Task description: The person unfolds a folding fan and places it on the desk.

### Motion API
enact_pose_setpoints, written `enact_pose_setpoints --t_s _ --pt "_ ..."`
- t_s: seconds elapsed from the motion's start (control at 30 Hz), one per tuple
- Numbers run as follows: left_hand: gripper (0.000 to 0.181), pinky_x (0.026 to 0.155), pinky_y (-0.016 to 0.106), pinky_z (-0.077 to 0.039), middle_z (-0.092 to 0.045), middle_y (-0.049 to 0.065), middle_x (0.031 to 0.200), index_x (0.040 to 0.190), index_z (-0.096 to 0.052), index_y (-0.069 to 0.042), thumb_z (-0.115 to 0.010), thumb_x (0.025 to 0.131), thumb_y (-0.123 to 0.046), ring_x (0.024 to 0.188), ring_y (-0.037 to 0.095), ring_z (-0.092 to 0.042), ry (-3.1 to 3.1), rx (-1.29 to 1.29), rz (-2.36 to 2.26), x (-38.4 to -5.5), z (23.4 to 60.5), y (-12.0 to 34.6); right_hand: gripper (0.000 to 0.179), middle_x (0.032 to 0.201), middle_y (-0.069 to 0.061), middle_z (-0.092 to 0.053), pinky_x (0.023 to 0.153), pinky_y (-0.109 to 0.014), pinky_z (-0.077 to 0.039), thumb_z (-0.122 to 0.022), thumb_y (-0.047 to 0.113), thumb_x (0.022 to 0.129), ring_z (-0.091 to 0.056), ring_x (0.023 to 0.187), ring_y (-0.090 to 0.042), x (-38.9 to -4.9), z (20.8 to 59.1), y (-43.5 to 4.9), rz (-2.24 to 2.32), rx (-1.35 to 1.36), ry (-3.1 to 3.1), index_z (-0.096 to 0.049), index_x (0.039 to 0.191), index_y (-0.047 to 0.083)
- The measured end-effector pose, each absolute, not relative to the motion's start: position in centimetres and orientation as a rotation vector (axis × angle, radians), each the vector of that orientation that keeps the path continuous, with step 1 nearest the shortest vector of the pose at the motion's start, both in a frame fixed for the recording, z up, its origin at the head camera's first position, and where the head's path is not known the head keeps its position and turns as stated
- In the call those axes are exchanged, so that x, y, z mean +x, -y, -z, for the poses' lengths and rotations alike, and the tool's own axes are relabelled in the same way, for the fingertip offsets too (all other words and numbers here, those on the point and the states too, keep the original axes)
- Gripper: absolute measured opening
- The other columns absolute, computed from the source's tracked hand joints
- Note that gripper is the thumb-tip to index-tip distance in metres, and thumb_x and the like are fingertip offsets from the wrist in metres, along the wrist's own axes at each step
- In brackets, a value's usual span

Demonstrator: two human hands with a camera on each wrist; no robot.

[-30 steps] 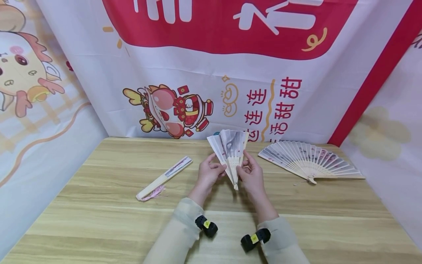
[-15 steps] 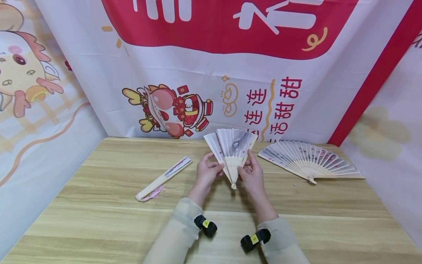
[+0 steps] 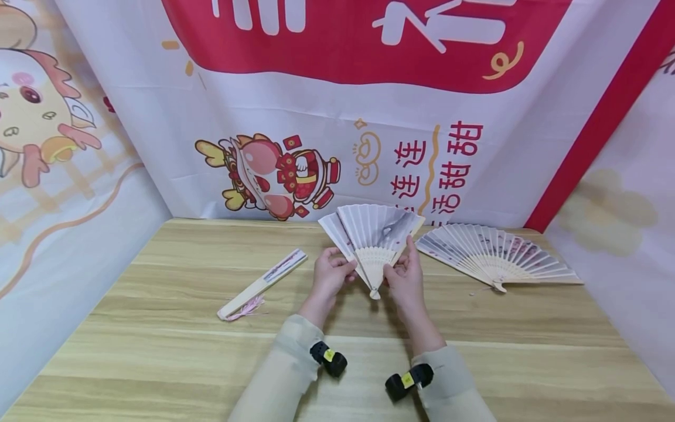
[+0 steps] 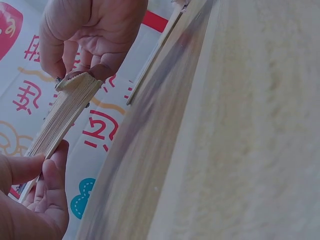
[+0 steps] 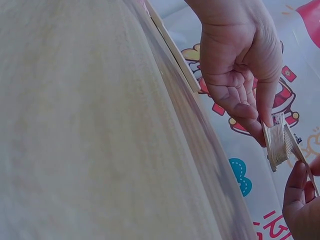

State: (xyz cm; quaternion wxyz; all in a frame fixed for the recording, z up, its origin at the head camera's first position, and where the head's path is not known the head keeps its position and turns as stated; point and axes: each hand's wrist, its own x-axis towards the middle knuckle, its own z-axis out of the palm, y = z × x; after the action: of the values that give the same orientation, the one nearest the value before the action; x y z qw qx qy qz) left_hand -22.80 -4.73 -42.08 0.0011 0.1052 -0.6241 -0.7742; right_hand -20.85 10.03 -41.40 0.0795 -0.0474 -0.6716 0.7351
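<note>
A partly spread folding fan, with a pale pleated leaf, a grey picture and light wooden ribs, is raised above the table between both hands. At its left edge, the left hand pinches a guard stick between thumb and fingers. The right hand holds the opposite guard the same way. The fan's pivot end points toward the person. From the left wrist view, the fan's stacked ribs show edge-on between the left hand and right hand. In the right wrist view, the ribs lie between both hands.
A folded fan with a pink tassel lies on the wooden table at left. Another fan, fully spread with blossoms on its leaf, lies at right. A printed cloth rises behind the table.
The fan in the hands has spread wider, its right edge swinging rightward and left edge leftward. More of the pleated leaf shows. The other two fans have stayed put.
</note>
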Motion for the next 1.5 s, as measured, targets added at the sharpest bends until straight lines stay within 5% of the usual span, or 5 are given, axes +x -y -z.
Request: enact_pose_setpoints --t_s 0.53,0.93,1.17,1.5 --pt "0.04 0.051 0.016 -0.05 -0.062 0.004 0.078 0.121 -0.046 0.002 -0.065 0.086 0.011 0.055 0.009 -0.06 1.952 0.357 2.445 -22.94 41.7 4.84 0.096 0.1 -0.007 -0.047 0.056 -0.02 -0.05 -0.05 -0.019 0.082 -0.052 0.069 -0.006 -21.3 41.35 -10.16 -2.203 -0.137 1.932 -0.008 0.16 0.02" --pt "0.039 0.052 0.016 -0.051 -0.064 0.006 0.079 0.119 -0.046 0.001 -0.066 0.087 0.01 0.056 0.009 -0.06 1.959 0.364 2.426 -22.84 41.73 4.99 0.1 0.117 -0.015 -0.049 0.06 -0.021 -0.051 -0.046 -0.019 0.082 -0.057 0.085 -0.011 -21.21 41.39 -10.41 -2.233 -0.189 1.888 0.0 0.16 0.021" --pt "0.036 0.053 0.016 -0.051 -0.06 0.002 0.076 0.116 -0.044 0.001 -0.065 0.088 0.009 0.058 0.01 -0.06 1.936 0.363 2.439 -22.7 41.73 4.92 0.1 0.141 -0.023 -0.042 0.064 -0.02 -0.05 -0.044 -0.02 0.086 -0.057 0.102 -0.017 -20.87 41.22 -10.59 -2.283 -0.184 1.83 0.009 0.159 0.024" --pt "0.035 0.055 0.017 -0.053 -0.065 0.007 0.083 0.115 -0.044 0.001 -0.064 0.088 0.01 0.059 0.011 -0.061 1.9 0.377 2.458 -22.6 41.75 4.91 0.106 0.147 -0.019 -0.041 0.06 -0.019 -0.047 -0.044 -0.021 0.082 -0.055 0.09 -0.014 -21.04 41.26 -10.66 -2.279 -0.24 1.741 0.014 0.158 0.025"
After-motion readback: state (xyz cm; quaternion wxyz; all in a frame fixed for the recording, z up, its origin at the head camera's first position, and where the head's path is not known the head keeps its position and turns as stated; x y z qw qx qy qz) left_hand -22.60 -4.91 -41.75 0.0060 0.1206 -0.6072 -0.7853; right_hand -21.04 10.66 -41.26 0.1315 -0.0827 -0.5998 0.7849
